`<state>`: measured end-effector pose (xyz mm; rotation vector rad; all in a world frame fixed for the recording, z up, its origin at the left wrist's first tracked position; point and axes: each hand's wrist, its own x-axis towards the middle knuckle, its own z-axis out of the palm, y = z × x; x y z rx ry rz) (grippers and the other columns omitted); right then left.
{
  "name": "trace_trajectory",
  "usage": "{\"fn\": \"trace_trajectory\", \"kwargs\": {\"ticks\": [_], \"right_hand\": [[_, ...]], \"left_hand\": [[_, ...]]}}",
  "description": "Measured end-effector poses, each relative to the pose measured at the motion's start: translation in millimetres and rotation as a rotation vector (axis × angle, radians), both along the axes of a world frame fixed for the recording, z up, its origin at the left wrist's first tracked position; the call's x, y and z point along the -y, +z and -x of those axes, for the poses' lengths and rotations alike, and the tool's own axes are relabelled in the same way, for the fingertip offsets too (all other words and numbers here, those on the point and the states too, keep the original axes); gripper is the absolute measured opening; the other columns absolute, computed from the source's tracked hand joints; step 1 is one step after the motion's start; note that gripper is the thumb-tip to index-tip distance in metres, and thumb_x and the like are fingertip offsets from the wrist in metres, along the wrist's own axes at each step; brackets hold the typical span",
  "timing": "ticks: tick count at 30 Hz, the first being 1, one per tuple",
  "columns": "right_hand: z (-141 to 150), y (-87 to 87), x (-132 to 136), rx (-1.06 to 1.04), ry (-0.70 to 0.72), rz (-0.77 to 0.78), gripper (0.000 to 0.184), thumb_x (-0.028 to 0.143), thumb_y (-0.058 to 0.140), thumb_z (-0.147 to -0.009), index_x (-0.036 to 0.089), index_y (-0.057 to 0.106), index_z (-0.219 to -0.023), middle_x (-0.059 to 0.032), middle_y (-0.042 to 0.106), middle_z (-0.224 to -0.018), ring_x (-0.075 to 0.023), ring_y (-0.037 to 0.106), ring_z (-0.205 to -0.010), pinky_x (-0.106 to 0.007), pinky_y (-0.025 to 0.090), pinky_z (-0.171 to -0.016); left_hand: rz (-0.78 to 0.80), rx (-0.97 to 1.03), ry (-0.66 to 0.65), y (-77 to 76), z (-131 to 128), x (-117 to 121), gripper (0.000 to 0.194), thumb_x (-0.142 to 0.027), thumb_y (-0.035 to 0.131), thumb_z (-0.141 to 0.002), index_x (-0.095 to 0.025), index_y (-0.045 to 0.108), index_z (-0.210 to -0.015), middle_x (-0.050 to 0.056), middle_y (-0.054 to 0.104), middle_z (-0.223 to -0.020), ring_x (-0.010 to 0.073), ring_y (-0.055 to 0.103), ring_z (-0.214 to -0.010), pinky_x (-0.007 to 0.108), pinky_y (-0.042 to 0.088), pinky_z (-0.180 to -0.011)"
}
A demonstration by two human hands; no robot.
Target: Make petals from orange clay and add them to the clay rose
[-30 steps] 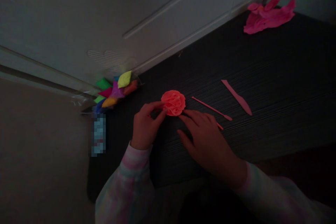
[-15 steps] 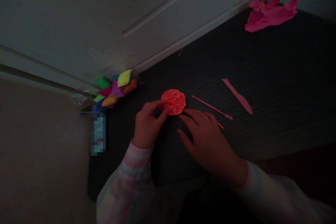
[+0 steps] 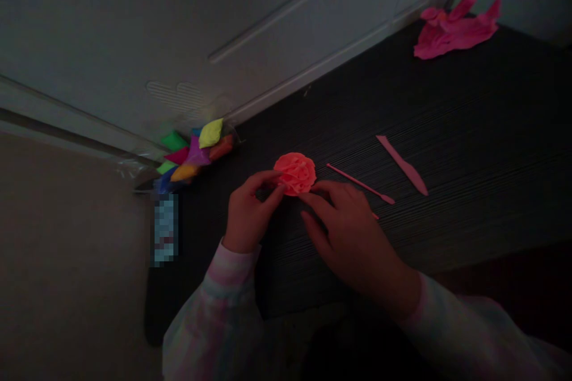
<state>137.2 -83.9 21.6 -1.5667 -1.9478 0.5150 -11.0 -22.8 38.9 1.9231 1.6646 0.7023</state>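
A round, ruffled coral-pink clay flower (image 3: 295,171) lies on the dark table. My left hand (image 3: 251,208) pinches its left edge between thumb and fingers. At the flower's lower right edge, the fingertips of my right hand (image 3: 346,226) touch it, with the thumb held apart and nothing gripped. Just right of that hand is a thin pink modelling tool (image 3: 361,183) with a flattened end. Another pink tool (image 3: 375,215) is mostly hidden behind the right hand. Farther right lies a pink plastic clay knife (image 3: 403,165).
A clear bag of colourful clay packets (image 3: 190,155) rests at the table's left back corner, by the white panelled wall (image 3: 286,30). A blurred-out phone-like object (image 3: 165,231) is at the left edge. A crumpled bright pink shape (image 3: 456,33) stands at the far right back.
My right hand's fingers have shifted slightly left and up against the flower's edge. More of the partly hidden tool is covered. The left hand keeps its pinch; the view moved slightly.
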Motion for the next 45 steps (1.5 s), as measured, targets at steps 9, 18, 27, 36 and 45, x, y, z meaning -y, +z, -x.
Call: {"fn": "trace_trajectory", "kwargs": {"ticks": [9,18,27,36,45], "right_hand": [[-2,12.5,-26,0.2,-0.039,-0.009,0.019,0.027,0.045,-0.082,0.017,0.06,-0.087,-0.0077,0.059,-0.087,-0.0242,0.052,-0.082,-0.037,0.035,-0.068],[-6,14.8,-36,0.195,0.02,0.023,0.016,0.021,0.046,-0.082,0.017,0.061,-0.082,-0.007,0.06,-0.086,-0.0218,0.054,-0.082,-0.035,0.039,-0.071],[-14,20.3,-47,0.177,0.09,0.079,0.014,0.025,0.052,-0.079,0.017,0.062,-0.082,-0.0062,0.059,-0.082,-0.0196,0.055,-0.077,-0.032,0.043,-0.069],[-15,15.7,-47,0.162,0.153,0.063,0.012,0.017,0.05,-0.078,0.016,0.062,-0.081,-0.0064,0.058,-0.084,-0.0193,0.054,-0.079,-0.033,0.043,-0.073],[-10,15.4,-49,0.09,0.072,0.026,0.009,0.019,0.049,-0.079,0.015,0.057,-0.077,-0.0033,0.055,-0.074,-0.0147,0.051,-0.065,-0.026,0.037,-0.058]], "left_hand": [[0.012,0.128,0.011,-5.8,3,0,0.023,-0.027,0.062,-0.07,-0.02,0.063,-0.092,0.002,0.068,-0.085,0.0151,0.062,-0.075,0.029,0.049,-0.071],[0.024,0.232,-0.021,-8.2,2,0,0.02,-0.021,0.062,-0.07,-0.018,0.063,-0.09,0.001,0.067,-0.084,0.0129,0.061,-0.074,0.026,0.049,-0.071],[0.005,0.247,-0.059,-8.8,1,1,0.02,-0.021,0.061,-0.071,-0.016,0.063,-0.091,0.002,0.067,-0.083,0.012,0.06,-0.073,0.025,0.049,-0.071],[0.015,0.286,-0.06,-9.1,0,1,0.02,-0.017,0.061,-0.07,-0.015,0.062,-0.09,0.003,0.067,-0.085,0.0124,0.061,-0.073,0.026,0.049,-0.07],[0.011,0.286,-0.069,-10.4,-1,2,0.02,-0.015,0.06,-0.07,-0.013,0.062,-0.09,0.004,0.067,-0.083,0.0117,0.06,-0.072,0.025,0.049,-0.069]]}}
